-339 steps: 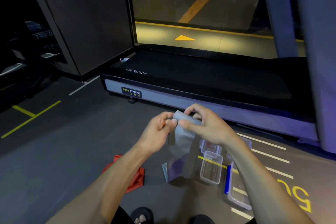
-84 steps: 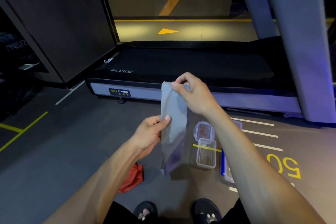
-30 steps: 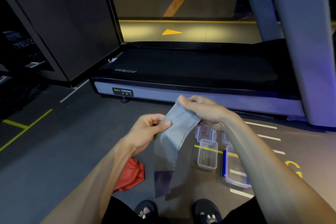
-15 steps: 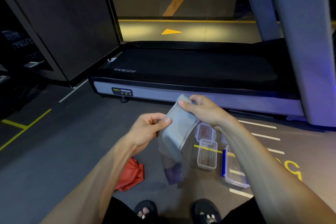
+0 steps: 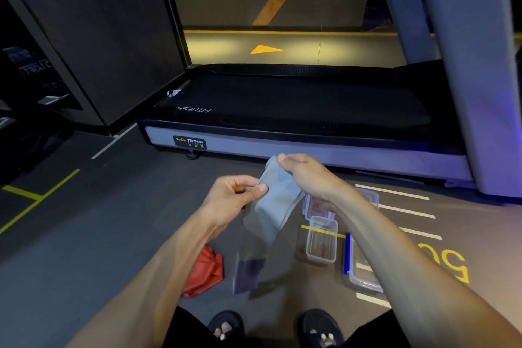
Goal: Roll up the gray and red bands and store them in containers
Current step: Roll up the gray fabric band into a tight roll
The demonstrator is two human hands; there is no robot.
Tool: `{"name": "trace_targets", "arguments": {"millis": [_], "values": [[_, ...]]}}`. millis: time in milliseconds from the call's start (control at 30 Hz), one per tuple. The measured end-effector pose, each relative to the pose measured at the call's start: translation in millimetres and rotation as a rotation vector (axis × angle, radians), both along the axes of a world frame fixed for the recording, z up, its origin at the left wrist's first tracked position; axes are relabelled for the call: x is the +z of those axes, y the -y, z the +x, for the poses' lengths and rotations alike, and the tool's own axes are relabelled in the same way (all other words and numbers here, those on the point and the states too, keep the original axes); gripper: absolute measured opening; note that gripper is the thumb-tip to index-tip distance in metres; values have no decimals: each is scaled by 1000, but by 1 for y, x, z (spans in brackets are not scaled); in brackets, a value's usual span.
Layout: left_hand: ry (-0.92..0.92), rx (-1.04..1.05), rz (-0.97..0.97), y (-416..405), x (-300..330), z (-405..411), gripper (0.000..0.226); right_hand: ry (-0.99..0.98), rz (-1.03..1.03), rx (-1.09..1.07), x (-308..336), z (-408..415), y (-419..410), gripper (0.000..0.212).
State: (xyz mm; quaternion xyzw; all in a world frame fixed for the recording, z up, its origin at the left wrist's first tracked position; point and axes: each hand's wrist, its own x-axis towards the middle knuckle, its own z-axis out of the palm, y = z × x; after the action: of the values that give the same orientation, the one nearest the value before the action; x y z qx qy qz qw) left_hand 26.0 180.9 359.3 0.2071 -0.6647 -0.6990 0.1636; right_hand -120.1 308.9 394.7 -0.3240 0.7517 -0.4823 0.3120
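I hold the gray band [image 5: 272, 206] up in front of me with both hands. My right hand [image 5: 306, 175] grips its top end, fingers curled over the folded part. My left hand [image 5: 234, 199] pinches its left edge between thumb and fingers. The band's lower end hangs loose and blurred above the floor. The red band [image 5: 204, 272] lies crumpled on the floor below my left forearm. A small clear container [image 5: 322, 243] stands open on the floor, its lid [image 5: 316, 207] just behind it. A larger clear container [image 5: 363, 274] with a blue clip sits to its right, partly hidden by my right arm.
A treadmill [image 5: 296, 121] runs across the floor right behind the containers, its grey upright [image 5: 463, 65] at the right. A dark panel [image 5: 99, 37] stands at the left. Yellow and white lines mark the grey floor. My feet [image 5: 271, 328] are at the bottom edge.
My right hand has lowered and turned, folding the top of the gray band over. The hanging tail has swung and dropped lower. My left hand keeps its pinch.
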Motion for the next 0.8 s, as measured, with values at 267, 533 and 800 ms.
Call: {"name": "trace_targets", "arguments": {"millis": [267,533,800], "values": [[-29,22,24,-1,5,3,9,-79,-9,-5,-2,3,4,54],[-92,4,81,-3,10,4,11,-218,10,-16,0,-1,0,57],[-62,50,-12,-1,11,4,16,-139,7,54,5,4,-1,75]]}}
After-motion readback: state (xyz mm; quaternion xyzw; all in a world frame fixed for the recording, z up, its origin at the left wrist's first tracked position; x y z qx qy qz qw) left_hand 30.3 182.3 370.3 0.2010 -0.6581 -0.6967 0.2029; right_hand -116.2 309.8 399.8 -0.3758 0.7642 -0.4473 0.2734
